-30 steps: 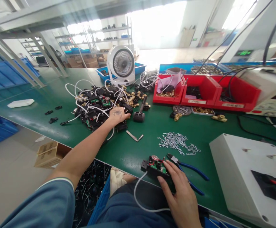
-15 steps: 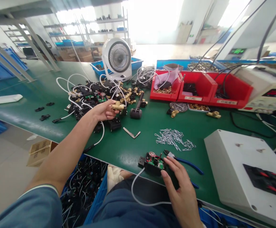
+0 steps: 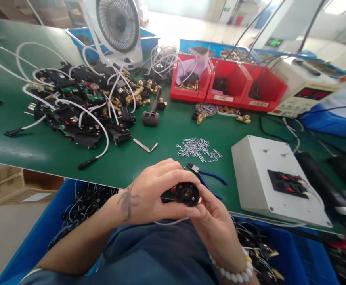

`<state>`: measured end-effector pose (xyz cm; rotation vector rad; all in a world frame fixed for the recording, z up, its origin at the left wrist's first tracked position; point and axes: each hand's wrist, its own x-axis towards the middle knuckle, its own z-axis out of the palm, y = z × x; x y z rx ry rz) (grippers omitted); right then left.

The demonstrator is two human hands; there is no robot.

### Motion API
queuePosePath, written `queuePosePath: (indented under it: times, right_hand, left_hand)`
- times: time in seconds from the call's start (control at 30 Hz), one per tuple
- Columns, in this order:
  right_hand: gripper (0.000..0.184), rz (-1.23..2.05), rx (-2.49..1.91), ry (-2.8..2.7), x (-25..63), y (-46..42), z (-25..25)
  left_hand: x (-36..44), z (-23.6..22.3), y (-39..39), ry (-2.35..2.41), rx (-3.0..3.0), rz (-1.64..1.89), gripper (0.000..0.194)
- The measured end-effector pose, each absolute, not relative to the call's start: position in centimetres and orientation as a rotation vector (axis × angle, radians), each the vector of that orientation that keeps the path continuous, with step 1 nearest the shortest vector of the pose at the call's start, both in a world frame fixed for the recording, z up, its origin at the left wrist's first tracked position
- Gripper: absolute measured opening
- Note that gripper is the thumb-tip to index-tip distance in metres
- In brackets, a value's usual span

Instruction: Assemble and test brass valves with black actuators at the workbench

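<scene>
Left hand (image 3: 157, 194) and right hand (image 3: 216, 215) both curled around round black plastic part (image 3: 187, 194), near green tabletop (image 3: 122, 166) edge. Bare strip leftward, up to white-cabled black plastic heap (image 3: 71, 113).

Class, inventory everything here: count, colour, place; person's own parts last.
Round part: one, black, held
Bench: one, green, centre
Pliers: one, blue-handled, beyond hands
Clips: many, silver, centre
Bent strip: one, silver, near mallet
Mallet: one, grey, beside heap
Parts heap: many, black, left
Fittings: several, brass, by mallet
Fan: one, white, behind heap
Bins: three, red, back
Power supply: one, cream, beside bins
Switch box: one, grey, right
Crates: several, blue, below bench
Cardboard boxes: several, brown, left
Left hand, right hand: one each, holding round part
</scene>
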<state>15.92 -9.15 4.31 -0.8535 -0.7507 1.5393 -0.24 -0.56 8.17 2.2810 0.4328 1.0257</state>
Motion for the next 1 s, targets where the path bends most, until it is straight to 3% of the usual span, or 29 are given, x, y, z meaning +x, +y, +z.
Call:
queuePosePath:
  times: [0.23,0.33,0.43,0.53,0.67,0.87,1.0]
  right_hand:
    - [0.041,1.413,-0.915,-0.686,16.1,-9.5,4.2]
    - [0.039,1.387,-0.922,-0.750,15.7,-9.8,4.1]
    - [0.039,1.346,-0.917,-0.844,15.4,-10.2,4.1]
    - [0.040,1.299,-0.925,-0.869,15.6,-10.6,4.1]
    - [0.037,1.195,-0.964,-0.852,16.6,-10.7,4.4]
    - [0.034,1.227,-0.916,-0.761,17.4,-11.0,5.4]
    - [0.036,1.300,-0.946,-0.669,17.2,-11.3,5.3]
  left_hand:
    - [1.0,7.2,-1.9,0.571,1.993,0.987,0.038]
    - [1.3,7.6,-3.0,0.630,1.766,0.955,0.028]
    - [1.7,8.0,-3.5,0.709,1.555,0.937,0.004]
    - [1.8,8.0,-3.1,0.818,1.529,0.906,0.025]
    - [1.9,7.3,-1.7,1.164,1.946,0.880,0.029]
    - [3.4,5.8,-1.4,1.344,2.643,0.089,0.062]
    - [4.4,5.9,-1.9,1.428,2.671,0.029,0.059]
